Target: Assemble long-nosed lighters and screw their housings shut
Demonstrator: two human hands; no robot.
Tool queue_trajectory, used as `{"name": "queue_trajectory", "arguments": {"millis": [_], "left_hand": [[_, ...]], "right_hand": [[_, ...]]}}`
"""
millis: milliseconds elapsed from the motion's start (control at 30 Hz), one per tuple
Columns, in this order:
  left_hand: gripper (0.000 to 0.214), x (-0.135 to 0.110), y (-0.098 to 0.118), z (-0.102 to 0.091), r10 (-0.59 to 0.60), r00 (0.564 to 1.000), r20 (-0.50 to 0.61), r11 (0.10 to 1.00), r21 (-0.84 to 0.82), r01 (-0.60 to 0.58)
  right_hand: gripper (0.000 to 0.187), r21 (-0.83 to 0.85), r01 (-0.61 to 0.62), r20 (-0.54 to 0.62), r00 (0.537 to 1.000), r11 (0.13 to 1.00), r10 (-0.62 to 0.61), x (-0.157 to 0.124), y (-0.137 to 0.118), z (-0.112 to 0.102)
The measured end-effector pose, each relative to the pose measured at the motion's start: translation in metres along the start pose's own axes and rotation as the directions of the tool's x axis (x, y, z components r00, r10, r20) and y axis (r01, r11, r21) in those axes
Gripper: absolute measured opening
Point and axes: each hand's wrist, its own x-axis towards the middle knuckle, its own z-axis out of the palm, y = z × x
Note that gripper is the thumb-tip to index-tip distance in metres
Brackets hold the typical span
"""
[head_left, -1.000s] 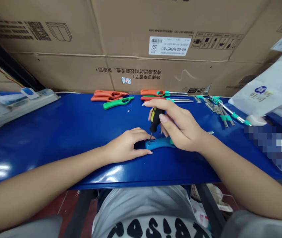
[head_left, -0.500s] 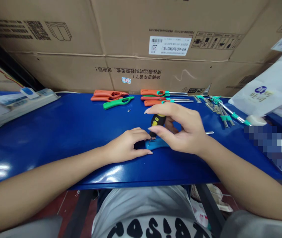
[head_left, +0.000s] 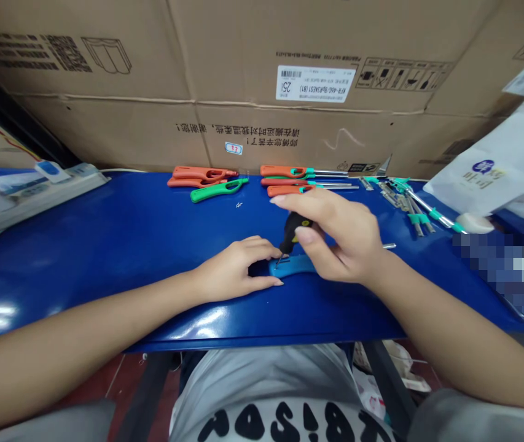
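A blue long-nosed lighter (head_left: 297, 264) lies flat on the blue table, its metal tip showing to the right of my right wrist. My left hand (head_left: 236, 270) holds the handle's left end between thumb and fingers. In my right hand (head_left: 347, 236) is a small black and yellow screwdriver (head_left: 290, 233), gripped by its handle. The screwdriver leans to the right, and its tip meets the lighter near the left end. My right hand hides the middle of the lighter.
Orange and green lighter handles (head_left: 203, 177) lie at the back. Beside them are lighters with metal tubes (head_left: 330, 174). Loose metal tubes with teal parts (head_left: 421, 212) and a white bag (head_left: 496, 162) are on the right. A cardboard box (head_left: 142, 123) stands behind the table (head_left: 105, 245).
My right thumb and fingers have shifted around the screwdriver handle, which has turned and leans further right. The left hand and the lighter stay in place.
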Motion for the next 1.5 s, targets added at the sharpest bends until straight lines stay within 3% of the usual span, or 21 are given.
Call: {"name": "queue_trajectory", "arguments": {"millis": [133, 333, 500, 567, 700, 767, 933, 1133, 1333, 1500], "left_hand": [[0.033, 0.0002, 0.0015, -0.0011, -0.022, 0.999, 0.029, 1.0, -0.01, 0.022], [0.031, -0.0006, 0.0004, 0.0001, -0.002, 1.0, -0.003, 1.0, -0.003, 0.002], [0.035, 0.0002, 0.0016, -0.0021, -0.043, 0.998, 0.05, 0.999, -0.007, 0.044], [0.034, 0.0002, 0.0014, -0.0021, -0.039, 0.998, 0.044, 0.999, -0.007, 0.039], [0.029, -0.0002, 0.0011, -0.0009, -0.011, 1.0, 0.009, 1.0, 0.006, 0.011], [0.03, -0.0001, 0.0015, -0.0009, -0.008, 1.0, 0.011, 1.0, 0.009, 0.008], [0.03, 0.0003, 0.0017, -0.0016, -0.023, 0.999, 0.025, 1.0, -0.007, 0.023], [0.031, 0.0005, 0.0019, -0.0017, -0.013, 1.0, 0.019, 1.0, -0.002, 0.013], [0.035, 0.0005, 0.0023, -0.0028, -0.029, 0.999, 0.045, 1.0, 0.002, 0.029], [0.03, -0.0002, 0.0007, -0.0007, -0.005, 1.0, 0.006, 1.0, 0.005, 0.005]], "right_hand": [[0.04, 0.227, -0.103, 0.126, 0.989, 0.968, 0.076, 0.0001, -0.0005, 0.0027], [0.025, -0.05, 0.006, -0.059, 0.998, 0.999, -0.009, -0.002, 0.0031, 0.0037], [0.034, 0.27, -0.14, 0.105, 0.988, 0.953, 0.115, 0.0015, -0.0012, 0.0016], [0.03, 0.316, -0.155, 0.084, 0.987, 0.936, 0.135, 0.0025, -0.0025, 0.0022], [0.02, 0.031, -0.039, -0.102, 0.994, 0.999, 0.042, 0.0014, -0.0021, 0.0029], [0.022, -0.06, 0.006, -0.109, 0.994, 0.998, -0.012, 0.0006, -0.0025, 0.0024], [0.036, 0.177, -0.106, 0.045, 0.994, 0.978, 0.099, 0.0019, -0.0045, 0.0028], [0.02, 0.074, -0.098, -0.113, 0.988, 0.992, 0.106, 0.0031, 0.0013, 0.0037], [0.032, 0.345, -0.266, 0.12, 0.964, 0.9, 0.239, 0.0029, -0.0013, 0.0036], [0.022, 0.138, -0.133, -0.094, 0.985, 0.982, 0.146, 0.0025, -0.0028, 0.0057]]}}
